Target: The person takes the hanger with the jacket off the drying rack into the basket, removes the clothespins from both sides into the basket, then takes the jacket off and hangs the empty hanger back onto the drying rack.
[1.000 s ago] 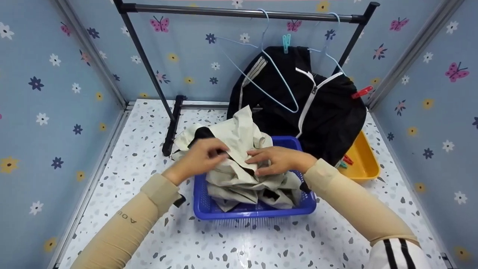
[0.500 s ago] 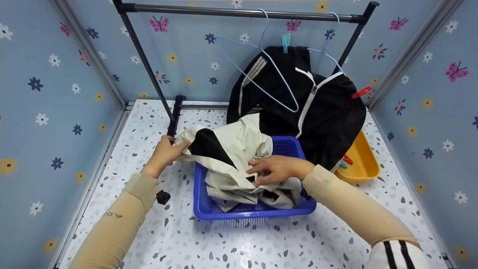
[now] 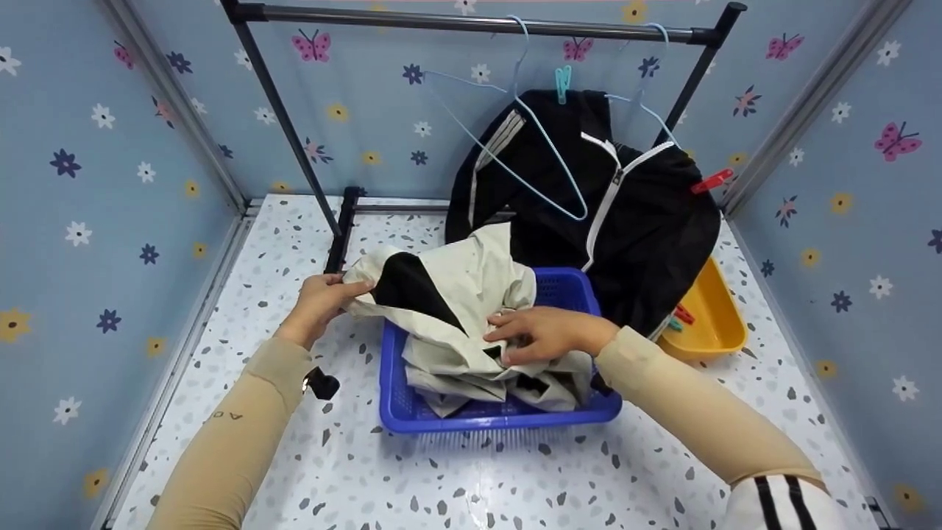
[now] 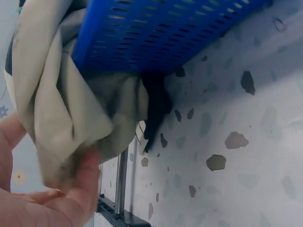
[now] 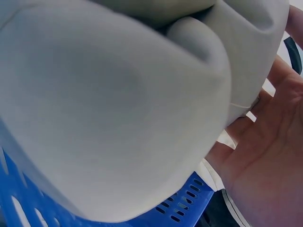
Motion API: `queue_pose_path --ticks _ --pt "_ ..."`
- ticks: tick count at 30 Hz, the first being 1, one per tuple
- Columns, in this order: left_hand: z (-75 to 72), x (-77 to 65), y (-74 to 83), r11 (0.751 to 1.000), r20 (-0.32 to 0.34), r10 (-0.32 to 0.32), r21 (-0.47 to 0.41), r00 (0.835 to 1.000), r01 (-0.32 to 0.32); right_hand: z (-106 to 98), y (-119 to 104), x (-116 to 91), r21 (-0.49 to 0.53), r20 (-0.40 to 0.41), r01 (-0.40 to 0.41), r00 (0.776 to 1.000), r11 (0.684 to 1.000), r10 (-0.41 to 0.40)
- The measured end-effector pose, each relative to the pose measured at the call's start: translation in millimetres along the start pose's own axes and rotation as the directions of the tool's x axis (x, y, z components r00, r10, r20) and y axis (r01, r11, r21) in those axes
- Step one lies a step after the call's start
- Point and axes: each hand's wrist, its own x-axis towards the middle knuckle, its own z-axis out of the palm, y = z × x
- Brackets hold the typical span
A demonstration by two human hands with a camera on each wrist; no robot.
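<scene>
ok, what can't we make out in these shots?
Head: floor of the blue basket, mostly under the pale cloth.
Head: part of the yellow bin, behind the black jacket.
Head: sleeve lettering, too small to read.
Left wrist: part of the left hand, cut off by the left edge.
Right wrist: some fingertips of the right hand, behind the cloth.

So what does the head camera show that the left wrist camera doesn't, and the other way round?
Only the head view: the right hand resting on the light cloth, the yellow tub, and the red clothespin and turquoise clothespin on the black jacket.

Only the left wrist view: a close look at the rows of slots in the blue basket's outer wall, and a low look at the cloth hanging past it.

Both: the left hand pinching the cloth, the basket, and the speckled floor.
</scene>
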Motion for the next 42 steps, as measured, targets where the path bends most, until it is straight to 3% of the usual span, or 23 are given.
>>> queue_pose_path --ticks 5,11,16,19,22,25,27,30,32,34,37,40,42 --pt "-2.1 -1.0 9.5 0.995 -0.007 0.014 -0.101 1.0 -0.015 0 0 -1 0.003 0.01 -0.023 1.0 1.0 0.023" --pt "-0.3 -7.9 28.4 0.973 0.021 0.113 -0.205 0.993 -0.106 2 -1 -1 -0.005 0.011 -0.032 0.999 0.999 0.032" --pt "14.2 -14.1 50.2 0.927 0.014 0.21 -0.32 0.978 -0.194 3 0 -2 -0.004 0.02 -0.042 0.999 0.999 0.042" --pt "26.6 -18.1 61.4 0.905 -0.007 0.292 -0.32 0.956 -0.279 1 0 -3 -0.001 0.036 -0.048 0.998 0.999 0.048" --pt "39.4 -28.1 71.4 0.898 0.0 0.406 -0.189 0.914 -0.398 0 -1 -4 0.007 0.059 -0.052 0.997 0.999 0.052" --pt "53.0 -43.4 79.7 0.855 0.111 0.513 0.015 0.851 -0.518 -3 -1 -5 0.007 0.079 -0.05 0.996 0.999 0.05" --pt "63.0 -53.5 82.8 0.798 0.241 0.552 0.122 0.798 -0.59 -5 -1 -7 0.012 0.079 -0.043 0.996 0.999 0.042" --pt "78.4 -66.6 81.9 0.686 0.43 0.57 0.22 0.7 -0.694 -12 -3 -11 0.042 0.073 -0.022 0.997 0.999 0.018" --pt "88.0 -72.6 78.4 0.602 0.518 0.574 0.258 0.634 -0.756 -20 -3 -15 0.073 0.047 0.002 0.999 0.997 -0.005" --pt "96.8 -76.3 73.4 0.521 0.585 0.565 0.293 0.582 -0.801 -29 -3 -21 0.085 -0.005 0.031 1.0 0.996 -0.031" --pt "106.5 -80.2 64.0 0.459 0.659 0.523 0.316 0.54 -0.83 -43 -3 -29 0.08 -0.134 0.046 0.99 0.996 -0.035" --pt "113.6 -82.6 55.0 0.425 0.714 0.455 0.351 0.532 -0.834 -54 -2 -33 0.045 -0.304 0.063 0.952 0.997 -0.046" --pt "117.3 -84.2 50.0 0.402 0.74 0.413 0.375 0.531 -0.835 -59 -3 -34 0.028 -0.422 0.088 0.904 0.996 -0.068"
